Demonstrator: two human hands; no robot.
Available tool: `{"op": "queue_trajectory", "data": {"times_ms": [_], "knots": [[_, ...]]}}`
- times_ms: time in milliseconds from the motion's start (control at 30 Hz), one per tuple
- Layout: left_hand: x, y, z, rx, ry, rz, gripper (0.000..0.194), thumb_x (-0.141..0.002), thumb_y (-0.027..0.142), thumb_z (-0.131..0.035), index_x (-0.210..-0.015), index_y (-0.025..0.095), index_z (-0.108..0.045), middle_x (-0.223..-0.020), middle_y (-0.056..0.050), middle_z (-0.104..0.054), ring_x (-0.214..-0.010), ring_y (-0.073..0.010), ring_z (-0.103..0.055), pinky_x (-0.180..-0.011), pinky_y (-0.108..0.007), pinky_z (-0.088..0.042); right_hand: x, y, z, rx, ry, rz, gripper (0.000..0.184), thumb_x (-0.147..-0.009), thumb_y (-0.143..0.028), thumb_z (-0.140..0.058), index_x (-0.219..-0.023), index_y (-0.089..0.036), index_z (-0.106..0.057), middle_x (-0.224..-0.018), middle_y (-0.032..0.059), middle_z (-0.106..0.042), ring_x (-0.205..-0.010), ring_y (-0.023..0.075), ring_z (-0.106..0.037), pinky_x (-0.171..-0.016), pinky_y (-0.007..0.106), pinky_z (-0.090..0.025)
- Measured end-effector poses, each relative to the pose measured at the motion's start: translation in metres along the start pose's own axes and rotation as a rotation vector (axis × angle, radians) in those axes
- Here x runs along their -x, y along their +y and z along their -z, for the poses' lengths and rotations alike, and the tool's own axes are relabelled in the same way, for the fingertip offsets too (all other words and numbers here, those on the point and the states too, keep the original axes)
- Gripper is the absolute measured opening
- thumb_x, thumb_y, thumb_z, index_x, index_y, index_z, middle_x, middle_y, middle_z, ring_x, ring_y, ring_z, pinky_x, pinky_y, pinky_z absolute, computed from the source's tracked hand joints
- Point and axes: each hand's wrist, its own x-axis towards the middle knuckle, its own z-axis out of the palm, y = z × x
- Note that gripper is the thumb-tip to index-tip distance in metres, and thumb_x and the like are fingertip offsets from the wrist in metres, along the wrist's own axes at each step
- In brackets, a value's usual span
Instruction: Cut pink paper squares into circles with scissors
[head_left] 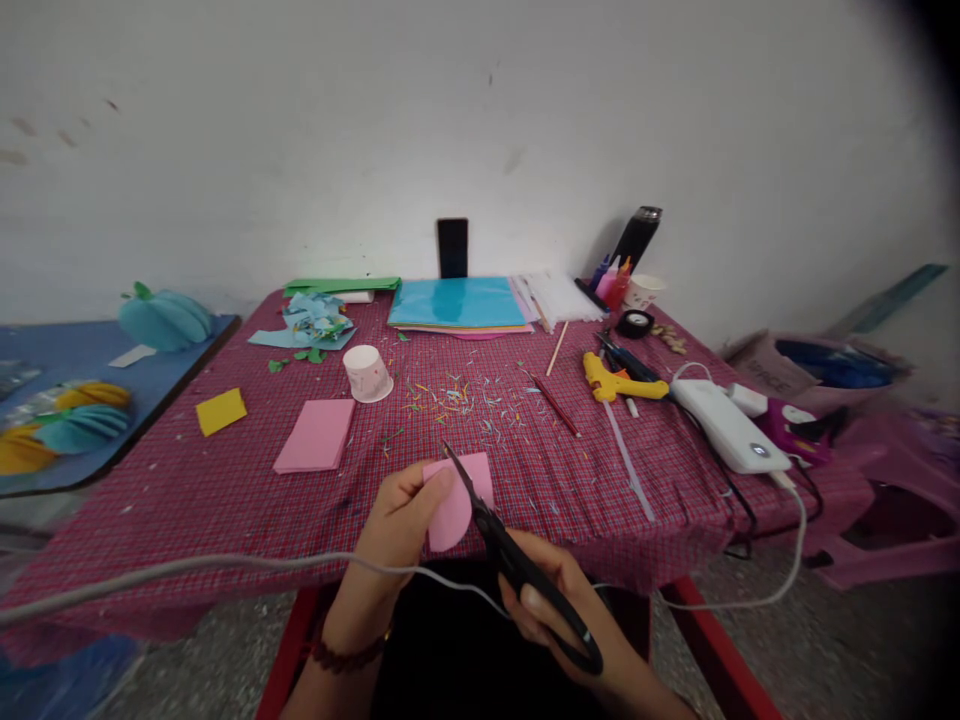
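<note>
While the left hand had its thumb and fingers clamped on a pink paper piece with a rounded lower edge, the right hand had its fingers wrapped round the handles of some black-handled metal scissors. All that was at the middle of the near edge of the bench, which wore a red checked cloth. The blades lay across the pink paper, pointing toward the far edge, with a bit of the sheet on either side.

Left of the hands, toward the near left corner, sat a neat stack of pink rectangular paper, and a small yellow paper square was closer to the left edge. A white printed paper cup stood rim-down just beyond the stack, next to a scatter of tiny coloured shavings.

Over by the right edge, a yellow glue gun lay near a white rounded power bank. Along the far edge: a pile of coloured sheets with bright blue on top, plus a black phone propped upright against the wall behind it.
</note>
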Motion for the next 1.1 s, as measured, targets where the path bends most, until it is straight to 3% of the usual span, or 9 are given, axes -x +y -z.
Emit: {"op": "queue_trajectory", "data": {"times_ms": [333,500,633,900,1100], "knots": [[0.005,0.016,0.004,-0.029,-0.037,0.067,0.027,-0.067,0.038,-0.073,-0.065,0.012,-0.068,-0.052,-0.001,-0.059,-0.044,-0.0073,-0.043,-0.043,-0.019,-0.029,0.000,0.001,0.002,0.015,-0.005,-0.026,0.067,-0.074,-0.058,-0.068,-0.126,-0.017,-0.057,-0.054,-0.0079,-0.039,-0.041,0.0042,-0.025,-0.037,0.017,-0.019],[0.004,0.019,0.003,-0.065,-0.091,0.079,0.029,-0.067,0.039,-0.072,-0.060,0.012,-0.066,-0.049,0.001,-0.055,-0.044,-0.0065,-0.041,-0.043,-0.018,-0.027,-0.001,0.003,0.003,0.008,-0.035,-0.027,0.068,-0.074,-0.057,-0.069,-0.128,-0.018,-0.055,-0.066,-0.0030,-0.050,-0.043,0.0038,-0.032,-0.038,0.018,-0.022],[0.004,0.011,-0.001,-0.116,-0.096,0.063,0.029,-0.068,0.040,-0.071,-0.062,0.011,-0.069,-0.052,-0.001,-0.057,-0.046,-0.0072,-0.042,-0.045,-0.019,-0.027,-0.001,0.000,0.001,0.044,0.011,-0.019,0.072,-0.071,-0.060,-0.070,-0.128,-0.018,-0.054,-0.071,-0.0013,-0.051,-0.051,0.0069,-0.036,-0.045,0.020,-0.027],[0.007,0.014,-0.002,-0.118,-0.147,0.090,0.029,-0.071,0.040,-0.068,-0.073,0.012,-0.075,-0.054,-0.002,-0.059,-0.048,-0.0091,-0.044,-0.045,-0.020,-0.029,-0.002,0.002,0.002,-0.028,-0.006,-0.020,0.064,-0.071,-0.059,-0.070,-0.118,-0.016,-0.060,-0.061,-0.0055,-0.043,-0.045,0.0044,-0.026,-0.040,0.019,-0.020],[0.007,0.015,0.002,-0.150,-0.185,0.089,0.030,-0.073,0.039,-0.067,-0.084,0.013,-0.078,-0.060,-0.006,-0.064,-0.051,-0.0099,-0.046,-0.047,-0.020,-0.028,-0.001,0.005,0.007,-0.052,-0.021,-0.028,0.064,-0.071,-0.055,-0.072,-0.122,-0.018,-0.060,-0.061,-0.0060,-0.044,-0.043,0.0028,-0.026,-0.038,0.017,-0.020]]}}
